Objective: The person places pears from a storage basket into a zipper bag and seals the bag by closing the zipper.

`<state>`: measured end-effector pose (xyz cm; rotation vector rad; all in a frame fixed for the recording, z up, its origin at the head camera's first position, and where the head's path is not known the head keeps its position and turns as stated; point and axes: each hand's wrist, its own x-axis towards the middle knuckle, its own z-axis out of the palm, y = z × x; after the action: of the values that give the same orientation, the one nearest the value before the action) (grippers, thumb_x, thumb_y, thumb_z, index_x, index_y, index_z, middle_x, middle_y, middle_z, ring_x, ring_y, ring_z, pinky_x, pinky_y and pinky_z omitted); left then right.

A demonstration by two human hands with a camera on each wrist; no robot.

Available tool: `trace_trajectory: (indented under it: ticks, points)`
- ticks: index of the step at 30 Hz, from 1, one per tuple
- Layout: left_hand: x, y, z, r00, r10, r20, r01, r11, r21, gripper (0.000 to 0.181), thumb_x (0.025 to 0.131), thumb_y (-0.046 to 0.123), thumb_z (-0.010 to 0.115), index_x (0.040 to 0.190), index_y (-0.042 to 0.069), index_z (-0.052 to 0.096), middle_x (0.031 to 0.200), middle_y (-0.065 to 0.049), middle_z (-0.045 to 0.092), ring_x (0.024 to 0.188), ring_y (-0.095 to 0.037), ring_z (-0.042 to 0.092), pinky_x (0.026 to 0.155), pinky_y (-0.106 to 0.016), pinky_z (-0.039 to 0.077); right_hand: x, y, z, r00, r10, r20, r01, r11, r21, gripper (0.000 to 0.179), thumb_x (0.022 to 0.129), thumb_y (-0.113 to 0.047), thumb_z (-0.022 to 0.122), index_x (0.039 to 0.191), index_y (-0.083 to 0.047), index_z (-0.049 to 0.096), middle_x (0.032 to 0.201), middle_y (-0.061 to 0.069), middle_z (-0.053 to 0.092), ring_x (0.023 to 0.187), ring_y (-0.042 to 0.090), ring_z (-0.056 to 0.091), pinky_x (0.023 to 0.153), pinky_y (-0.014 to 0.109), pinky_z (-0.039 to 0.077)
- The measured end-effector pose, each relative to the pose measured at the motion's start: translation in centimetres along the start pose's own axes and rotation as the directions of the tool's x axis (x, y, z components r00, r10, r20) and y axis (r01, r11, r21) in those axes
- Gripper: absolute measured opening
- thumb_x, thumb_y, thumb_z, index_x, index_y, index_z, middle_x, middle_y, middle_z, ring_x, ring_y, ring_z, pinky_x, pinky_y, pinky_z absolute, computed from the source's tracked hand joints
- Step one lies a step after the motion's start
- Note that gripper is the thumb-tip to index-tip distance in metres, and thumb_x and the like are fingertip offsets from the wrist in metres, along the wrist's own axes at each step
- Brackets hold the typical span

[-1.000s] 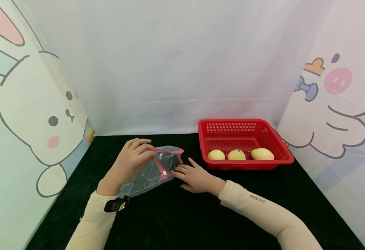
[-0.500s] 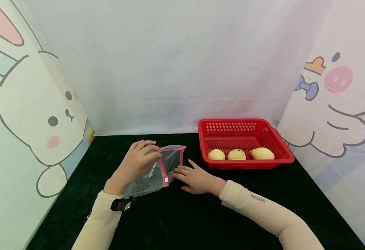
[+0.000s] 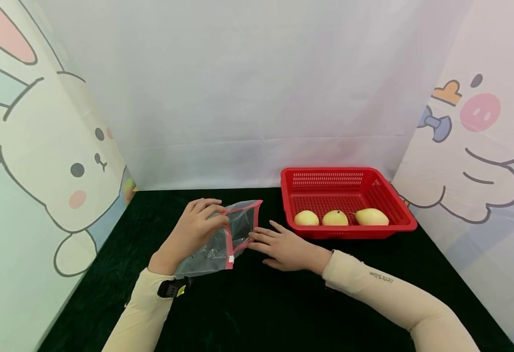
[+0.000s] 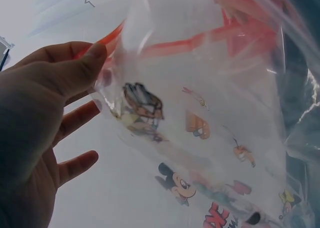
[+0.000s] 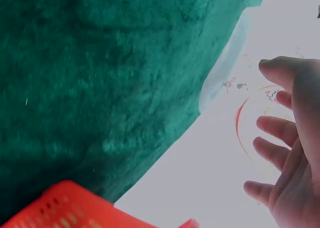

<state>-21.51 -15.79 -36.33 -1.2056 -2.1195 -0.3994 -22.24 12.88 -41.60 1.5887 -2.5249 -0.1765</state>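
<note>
Bright, even, nearly shadowless light; head view bends at edges, wrist views blurred.

The dark green table (image 3: 257, 313) has lots of open room at the front, near the person. The red basket (image 3: 408, 222) sits on the right side and blocks the way there, with three yellow fruits (image 3: 335, 218) inside it. There is a small gap between the basket and the right hand (image 3: 285, 247). The clear bag (image 3: 221, 239) takes up the middle. White walls with a cartoon bunny (image 3: 63, 161) close in the left, back and right sides
</note>
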Motion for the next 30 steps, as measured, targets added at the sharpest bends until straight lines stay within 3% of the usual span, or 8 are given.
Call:
trace_trajectory:
  ticks: [10,14,20,30]
  points:
    - [-0.1,0.0,0.2,1.0,-0.005,-0.009,0.005,1.0,-0.015,0.027,0.076,0.006,0.085,0.096,0.016,0.069,0.108,-0.007,0.068,0.116,-0.034,0.057,0.097,-0.057,0.041,-2.0,2.8,-1.9,0.997,-0.013,-0.082,0.002,0.991,-0.135,0.059,0.094,-0.038,0.069,0.145,-0.016,0.051,0.149,0.011,0.048,0.138,0.03,0.043,0.111,0.056,0.032]
    - [-0.1,0.0,0.4,1.0,0.007,-0.022,-0.008,1.0,-0.021,0.026,0.076,0.005,0.084,0.095,0.014,0.07,0.107,-0.008,0.068,0.115,-0.035,0.057,0.096,-0.057,0.042,-3.1,4.3,-2.7,0.992,0.008,-0.126,-0.022,0.993,-0.112,0.057,0.093,-0.033,0.071,0.143,-0.013,0.053,0.146,0.015,0.05,0.136,0.033,0.044,0.11,0.057,0.033]
    - [0.0,0.0,0.5,0.999,0.014,-0.033,-0.015,1.0,-0.023,0.026,0.076,0.006,0.084,0.095,0.014,0.07,0.106,-0.008,0.068,0.115,-0.035,0.057,0.096,-0.057,0.041,-4.6,6.9,-3.3,0.984,0.089,-0.156,-0.099,0.993,-0.061,0.053,0.092,-0.027,0.072,0.139,-0.01,0.056,0.142,0.017,0.052,0.133,0.037,0.045,0.11,0.059,0.032]
    - [-0.1,-0.1,0.5,0.999,0.024,-0.04,-0.025,1.0,-0.007,0.026,0.076,0.007,0.084,0.095,0.015,0.069,0.107,-0.008,0.068,0.114,-0.035,0.057,0.096,-0.057,0.042,-8.9,11.6,-3.6,0.969,0.228,-0.097,-0.233,0.972,-0.043,0.056,0.089,-0.023,0.075,0.138,-0.003,0.055,0.141,0.022,0.052,0.129,0.041,0.046,0.108,0.061,0.033]
